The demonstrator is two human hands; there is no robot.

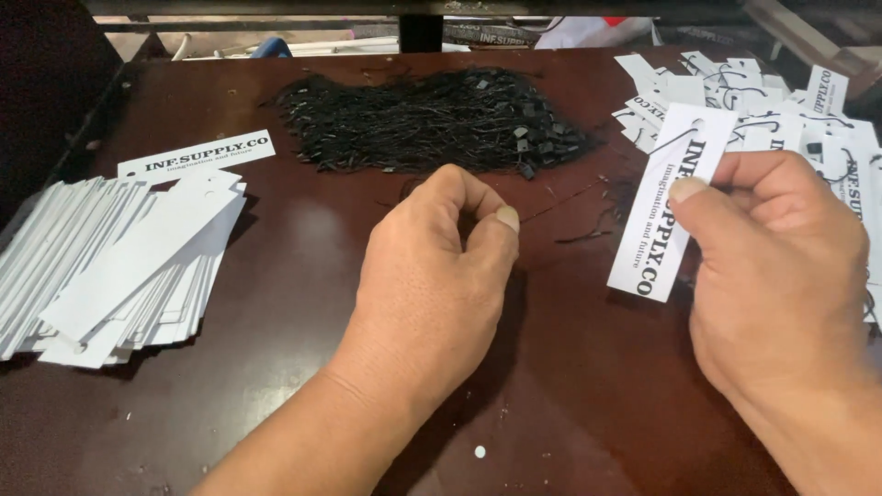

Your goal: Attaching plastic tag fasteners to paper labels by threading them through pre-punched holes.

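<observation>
A person's right hand (781,276) is pinching a long white paper tag (666,207) between thumb and fingers, holding it just above the dark wooden table (303,276). The tag's long axis is running steeply up and down the frame, its punched end tilted away from the person and slightly to the right. The left hand (441,266) is hovering near the table's middle, fingers curled narrow with thumb and forefinger pressed together; whether a thin black string is caught between them cannot be told. That hand is sitting directly in front of the heap of black string fasteners (432,119), which is lying crosswise just beyond its fingertips, clearly nearer to it than to the right hand. A fanned stack of plain white tags (119,266) is resting well off to the left, while finished, strung tags (790,110) are piling up behind the right hand.
</observation>
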